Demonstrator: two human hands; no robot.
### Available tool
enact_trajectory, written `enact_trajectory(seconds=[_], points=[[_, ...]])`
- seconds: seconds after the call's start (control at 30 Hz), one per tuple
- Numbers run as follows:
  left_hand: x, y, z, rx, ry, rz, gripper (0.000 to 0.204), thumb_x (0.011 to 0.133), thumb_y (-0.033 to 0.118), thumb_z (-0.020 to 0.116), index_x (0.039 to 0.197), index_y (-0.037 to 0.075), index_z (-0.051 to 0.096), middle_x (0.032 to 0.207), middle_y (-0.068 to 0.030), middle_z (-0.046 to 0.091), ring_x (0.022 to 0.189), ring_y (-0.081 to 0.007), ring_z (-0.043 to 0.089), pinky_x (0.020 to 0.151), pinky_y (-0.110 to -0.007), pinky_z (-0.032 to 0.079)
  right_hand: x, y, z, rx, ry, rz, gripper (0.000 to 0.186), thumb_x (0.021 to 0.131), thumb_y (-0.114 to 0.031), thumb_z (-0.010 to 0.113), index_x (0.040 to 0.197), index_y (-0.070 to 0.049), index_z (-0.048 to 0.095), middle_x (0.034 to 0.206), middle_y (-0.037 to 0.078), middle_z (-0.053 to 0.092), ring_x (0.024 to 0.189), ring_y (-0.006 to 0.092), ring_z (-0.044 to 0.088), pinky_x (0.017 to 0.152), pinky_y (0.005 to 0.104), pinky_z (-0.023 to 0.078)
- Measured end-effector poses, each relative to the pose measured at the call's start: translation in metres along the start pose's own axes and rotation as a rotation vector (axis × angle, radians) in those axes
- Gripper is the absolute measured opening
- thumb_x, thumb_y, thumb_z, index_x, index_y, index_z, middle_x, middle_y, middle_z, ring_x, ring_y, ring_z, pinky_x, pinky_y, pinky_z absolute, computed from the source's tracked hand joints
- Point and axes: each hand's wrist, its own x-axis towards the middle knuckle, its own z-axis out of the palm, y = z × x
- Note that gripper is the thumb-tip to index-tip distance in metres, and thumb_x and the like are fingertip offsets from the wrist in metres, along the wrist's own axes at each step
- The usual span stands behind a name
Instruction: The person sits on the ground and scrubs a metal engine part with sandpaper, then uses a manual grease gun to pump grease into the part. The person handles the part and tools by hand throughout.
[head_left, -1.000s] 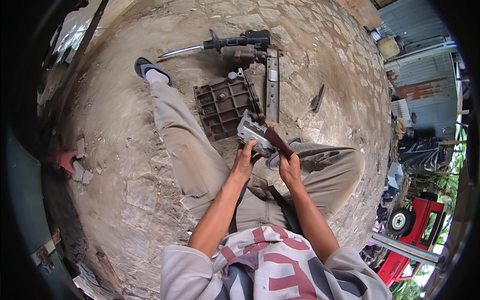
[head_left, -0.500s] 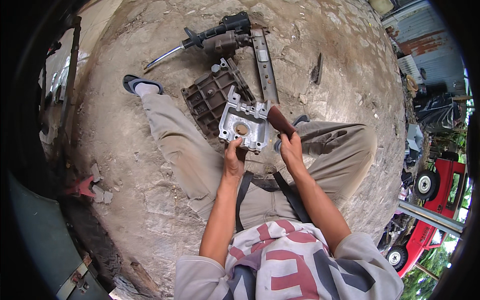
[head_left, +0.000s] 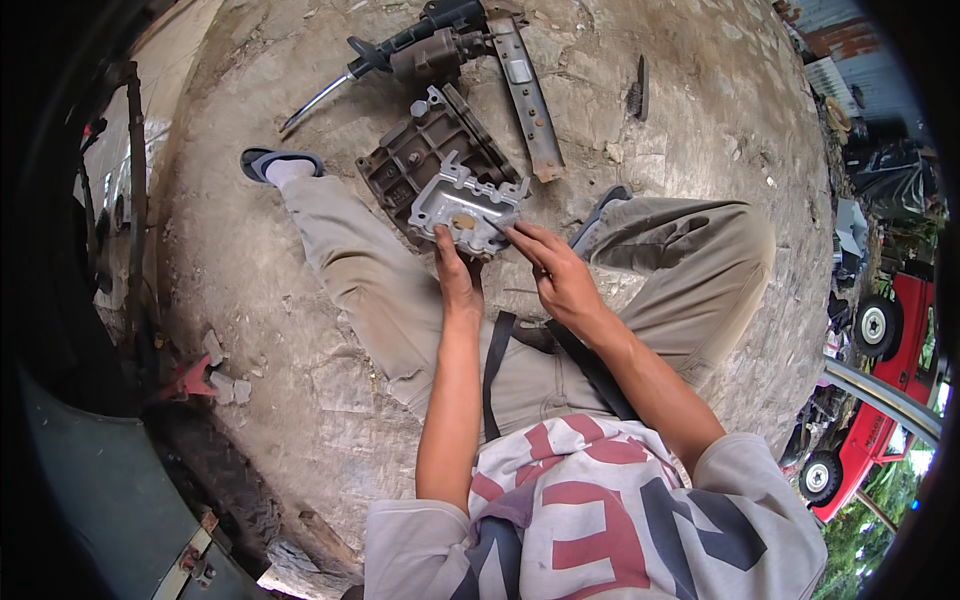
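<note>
Gripping one cover (head_left: 447, 207) by its near edge, the left hand (head_left: 459, 280) holds it in front of one housing (head_left: 400, 165). The right hand (head_left: 562, 275) has fingertips at the cover's right side; whether they clasp anything is unclear. Two sandals (head_left: 262, 165) show. Large red and dark letters mark one shirt (head_left: 600, 500).

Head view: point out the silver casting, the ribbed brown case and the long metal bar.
Silver casting (head_left: 466, 203): head view, floor of its recess.
Ribbed brown case (head_left: 424, 150): head view, ribbed upper face.
Long metal bar (head_left: 529, 108): head view, about halfway along its length.
</note>
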Motion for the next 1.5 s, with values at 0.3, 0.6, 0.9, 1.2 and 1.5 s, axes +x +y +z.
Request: enact_trajectory(seconds=[0.3, 0.6, 0.9, 1.2, 1.5], points=[[0.003, 0.003, -0.007, 0.009, -0.043, 0.019, 0.095, 0.093, 0.080, 0.038, 0.157, 0.012, 0.027, 0.156, -0.0065, 0.039, 0.143, -0.0263, 0.039, 0.117, -0.044, 0.032, 0.005, -0.018, 0.007, -0.299, -0.112, -0.140, 0.069, 0.081, 0.005, 0.055, 0.147, -0.015, 0.051, 0.149, 0.016, 0.051, 0.139, 0.0329, 0.047, 0.113, 0.0543, 0.036], [0.002, 0.013, -0.004, -0.234, 0.158, 0.058, 0.085, 0.095, 0.078, 0.034, 0.153, 0.015, 0.037, 0.149, -0.0069, 0.047, 0.137, -0.0275, 0.044, 0.114, -0.044, 0.036, 0.010, -0.014, 0.016, -0.451, -0.184, -0.085, 0.062, 0.087, 0.000, 0.054, 0.147, -0.018, 0.051, 0.152, 0.014, 0.048, 0.143, 0.0305, 0.042, 0.115, 0.0597, 0.029], [0.010, 0.020, -0.018, -0.367, 0.080, 0.015, 0.082, 0.095, 0.078, 0.033, 0.152, 0.020, 0.039, 0.149, -0.0017, 0.047, 0.136, -0.0255, 0.046, 0.112, -0.047, 0.038, 0.026, 0.007, 0.032, -0.464, -0.152, -0.152, 0.064, 0.086, -0.003, 0.059, 0.148, -0.018, 0.049, 0.154, 0.013, 0.046, 0.145, 0.0311, 0.039, 0.113, 0.0592, 0.031], [0.004, 0.027, -0.009, -0.455, 0.071, -0.017, 0.076, 0.094, 0.076, 0.039, 0.148, 0.023, 0.045, 0.148, -0.0028, 0.049, 0.135, -0.0295, 0.047, 0.108, -0.057, 0.040, 0.021, 0.008, 0.036, -0.329, -0.137, -0.146, 0.070, 0.079, 0.001, 0.064, 0.146, -0.014, 0.049, 0.152, 0.016, 0.044, 0.144, 0.0349, 0.037, 0.113, 0.0527, 0.035], [0.013, 0.008, -0.025, -0.426, 0.019, -0.082, 0.055, 0.099, 0.048, 0.053, 0.139, 0.009, 0.052, 0.132, -0.0077, 0.062, 0.122, -0.0273, 0.060, 0.107, -0.048, 0.045, 0.019, 0.025, 0.037, -0.294, -0.093, -0.147, 0.063, 0.082, 0.005, 0.058, 0.143, -0.010, 0.050, 0.148, 0.020, 0.047, 0.139, 0.0401, 0.042, 0.112, 0.0489, 0.039]])
